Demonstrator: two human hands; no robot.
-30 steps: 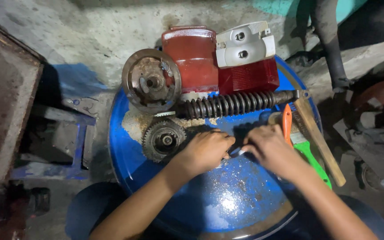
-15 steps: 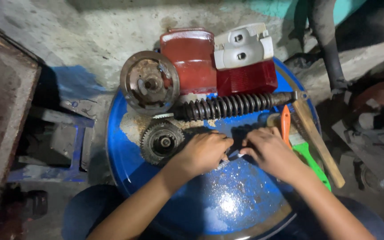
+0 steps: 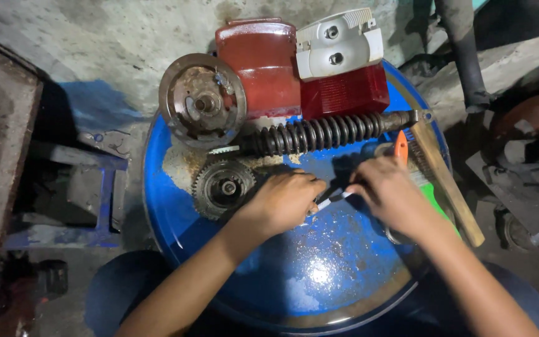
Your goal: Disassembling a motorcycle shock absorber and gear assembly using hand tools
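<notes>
Head view: both hands meet over a small pale strip (image 3: 332,201) at the middle of the blue drum top (image 3: 319,274).
Strip: thin, whitish, lying between the two hands just above the drum; what it is exactly is too small to tell.
Left hand (image 3: 284,201): curled nearly closed, fingertips pinching the left end of the strip.
Right hand (image 3: 389,192): fingers folded narrow, pinching the right end; palm faces down.
Doing it well: judged from the grip, keep both pinches close to the ends and steady, wrists low over the drum, so the small piece does not slip or bend.
Just left: toothed gear wheel (image 3: 223,187) flat on the drum, near the left wrist.
Far side: black coil spring shock absorber (image 3: 322,133) lying across the drum, beyond both hands.
Right of hands: orange-handled tool (image 3: 401,147), wooden-handled brush (image 3: 445,181), a green piece partly hidden under the right forearm.
Far edge: rusty round drum plate (image 3: 202,101), red metal cover (image 3: 260,65), red tail lamp (image 3: 344,92) with white housing (image 3: 339,42) above it.
</notes>
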